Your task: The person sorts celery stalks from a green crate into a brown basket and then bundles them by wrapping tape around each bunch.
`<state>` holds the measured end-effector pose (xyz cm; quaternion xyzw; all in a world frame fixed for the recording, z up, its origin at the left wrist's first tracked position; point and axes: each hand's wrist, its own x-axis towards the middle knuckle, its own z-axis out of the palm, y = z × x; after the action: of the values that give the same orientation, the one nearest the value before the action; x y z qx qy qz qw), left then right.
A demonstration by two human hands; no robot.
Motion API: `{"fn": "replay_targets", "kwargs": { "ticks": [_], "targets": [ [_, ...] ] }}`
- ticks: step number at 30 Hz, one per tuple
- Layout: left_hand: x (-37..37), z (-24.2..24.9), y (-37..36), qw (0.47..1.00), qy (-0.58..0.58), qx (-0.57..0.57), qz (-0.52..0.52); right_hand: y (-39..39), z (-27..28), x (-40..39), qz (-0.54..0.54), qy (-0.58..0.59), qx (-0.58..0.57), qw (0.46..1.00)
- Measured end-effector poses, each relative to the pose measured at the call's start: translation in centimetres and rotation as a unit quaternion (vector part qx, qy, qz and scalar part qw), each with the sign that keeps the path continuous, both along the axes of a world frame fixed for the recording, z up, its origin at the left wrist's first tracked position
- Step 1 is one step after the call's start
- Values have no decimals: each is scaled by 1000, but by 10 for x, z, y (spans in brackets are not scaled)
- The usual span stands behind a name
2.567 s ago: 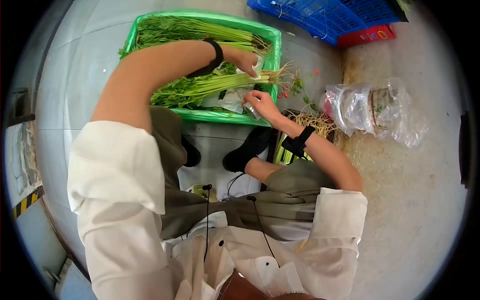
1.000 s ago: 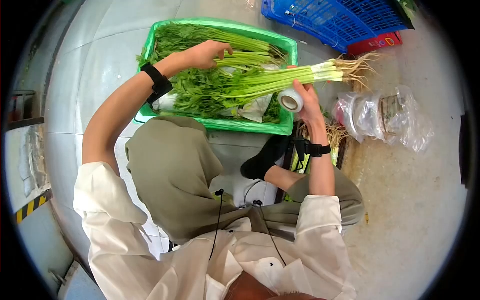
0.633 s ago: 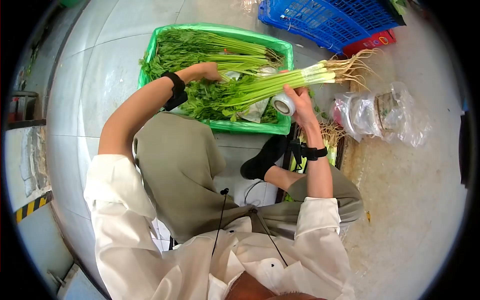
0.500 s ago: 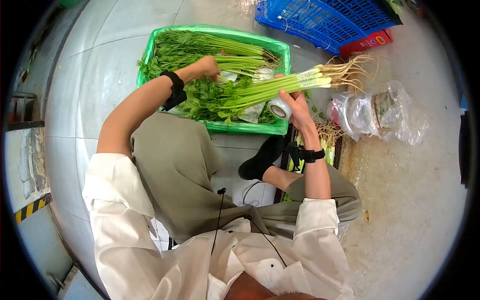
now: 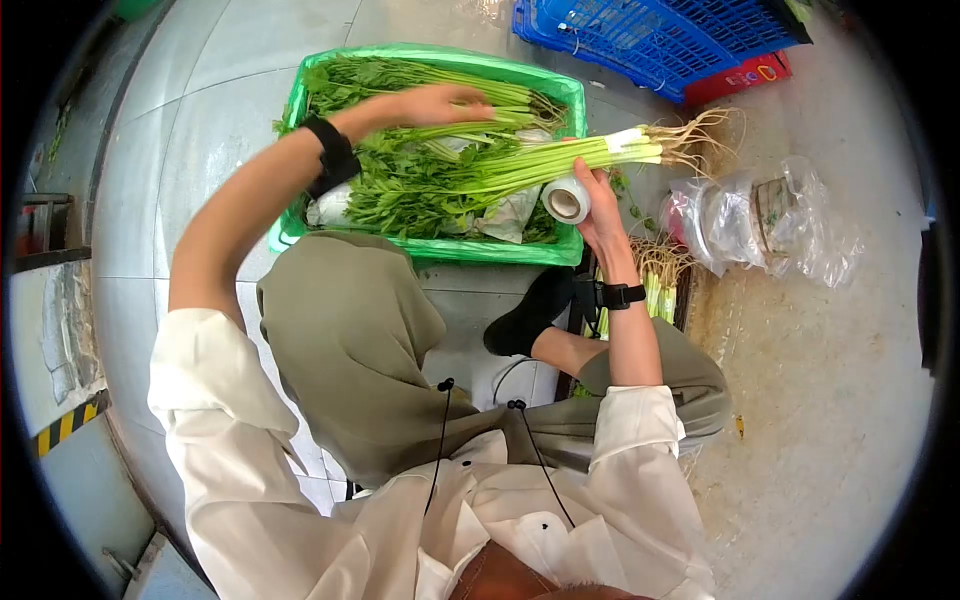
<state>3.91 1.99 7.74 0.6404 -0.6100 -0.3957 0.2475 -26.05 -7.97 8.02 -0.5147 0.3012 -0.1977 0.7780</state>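
My right hand [image 5: 600,212] is closed around a celery bunch [image 5: 540,170], with the thumb over the stalks. A clear band is wrapped near its roots, and the leaves trail left over the crate. Tucked against the same hand is a small white roll of tape or film [image 5: 568,200], its core facing me. My left hand [image 5: 440,105] is over more celery [image 5: 470,78] at the back of the crate, fingers stretched to the right and slightly blurred, holding nothing visible. The crate [image 5: 430,250] is lined with green plastic.
Blue plastic crates [image 5: 650,40] stand at the back right, above a red box [image 5: 740,80]. A clear plastic bundle [image 5: 750,225] lies on the floor at right. More rooted celery [image 5: 655,280] sits beside my right forearm. My knee [image 5: 340,320] is close to the crate.
My left hand has moved right over the crate, and its fingers have gone from curled to stretched out. The celery bunch and the roll in my right hand have shifted slightly.
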Motion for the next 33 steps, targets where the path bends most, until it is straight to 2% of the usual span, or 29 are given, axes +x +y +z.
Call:
{"fn": "replay_targets", "kwargs": {
  "ticks": [1, 2, 4, 5, 8, 9, 10, 13, 15, 17, 19, 20, 21, 23, 26, 29, 31, 33],
  "targets": [
    [-26, -2, 7, 999, 22, 29, 12, -3, -5, 2, -1, -18, 13, 1000],
    [-39, -29, 6, 999, 27, -7, -23, -7, -11, 3, 2, -38, 32, 999],
    [-66, -8, 10, 980, 160, 59, -107, -9, -17, 7, -12, -30, 44, 999],
    [-75, -17, 10, 980, 159, 88, -85, -9, -21, 7, -26, -20, 58, 998],
    [-83, -71, 7, 983, 114, 110, -97, -12, -37, 6, 7, 2, 57, 998],
    [-83, -77, 10, 984, 125, 113, -56, -10, -42, 9, 6, 5, 60, 998],
    [-81, -82, 11, 984, 134, 114, -14, -9, -47, 12, 1, 23, 83, 996],
    [-68, -74, 0, 982, 81, 166, -44, -2, -61, 22, -30, 35, 111, 993],
    [-63, -82, 0, 978, 84, 187, -37, -2, -76, 24, -36, 37, 166, 985],
    [-60, -82, 3, 988, -28, 150, -30, 3, -85, 24, -28, 50, 161, 985],
    [-58, -86, 8, 986, -4, 165, -31, 5, -102, 24, -6, 125, 115, 985],
    [-60, -92, 8, 984, 2, 181, -8, 6, -109, 19, 43, 166, 76, 982],
    [-62, -97, 8, 980, 10, 197, 15, 6, -118, 19, 56, 255, 15, 965],
    [-62, -96, 6, 980, 18, 198, 3, 12, -133, 18, 47, 277, -113, 953],
    [-57, -77, 5, 954, 111, 277, -43, 20, -143, 18, 41, 236, -120, 963],
    [-52, -105, 1, 943, 157, 292, -28, 29, -140, 26, 49, 242, -187, 951],
    [-51, -104, 3, 946, 140, 291, -33, 28, -147, 31, 58, 271, -201, 940],
    [-50, -99, 3, 941, 145, 294, -84, 26, -152, 31, 74, 288, -194, 935]
  ]
}}
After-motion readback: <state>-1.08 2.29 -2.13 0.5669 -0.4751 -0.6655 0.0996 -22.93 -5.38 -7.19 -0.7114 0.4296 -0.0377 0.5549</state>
